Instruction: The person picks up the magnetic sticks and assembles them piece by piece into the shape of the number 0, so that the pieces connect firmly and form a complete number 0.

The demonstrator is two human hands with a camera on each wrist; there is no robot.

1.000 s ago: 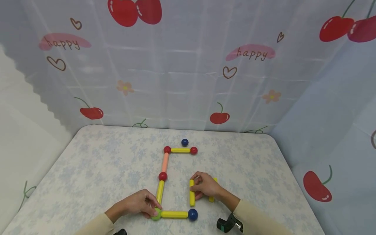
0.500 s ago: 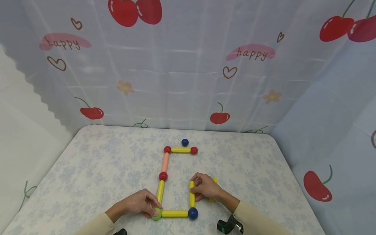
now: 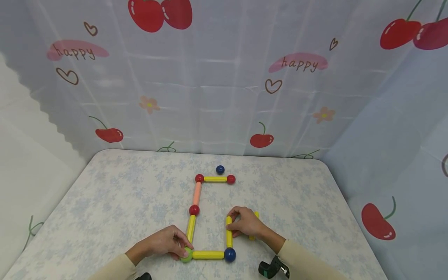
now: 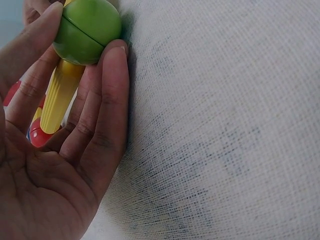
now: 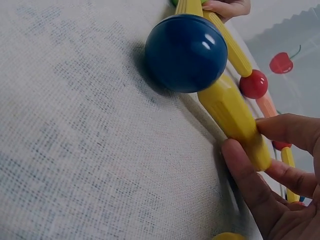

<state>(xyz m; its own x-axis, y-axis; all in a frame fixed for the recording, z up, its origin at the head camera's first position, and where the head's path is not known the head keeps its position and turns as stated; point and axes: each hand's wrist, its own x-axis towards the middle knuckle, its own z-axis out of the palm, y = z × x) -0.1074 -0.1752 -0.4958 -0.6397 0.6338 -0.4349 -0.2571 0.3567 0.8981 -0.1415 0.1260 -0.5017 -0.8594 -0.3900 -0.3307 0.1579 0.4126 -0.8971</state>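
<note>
My left hand (image 3: pixel 168 242) pinches a green ball (image 4: pixel 89 31) between thumb and fingers at the near left corner of a stick-and-ball figure. From that ball one yellow stick (image 3: pixel 208 255) runs right to a blue ball (image 3: pixel 230 254), and another yellow stick (image 3: pixel 191 228) runs away to a red ball (image 3: pixel 194 210). My right hand (image 3: pixel 246 222) pinches a third yellow stick (image 5: pixel 234 120) near its far end; the near end touches the blue ball. Beyond the middle red ball, a pink stick (image 3: pixel 197 193) leads to a red ball (image 3: pixel 199 178).
At the far side a yellow stick (image 3: pixel 215 179) joins two red balls, with a loose blue ball (image 3: pixel 220 169) behind it. Another yellow stick (image 3: pixel 256 215) lies partly hidden under the right wrist. A black device (image 3: pixel 269 268) is by the right sleeve.
The right hand's yellow stick has moved slightly nearer, from just apart from the blue ball to touching it. My left hand has stayed on the green ball.
</note>
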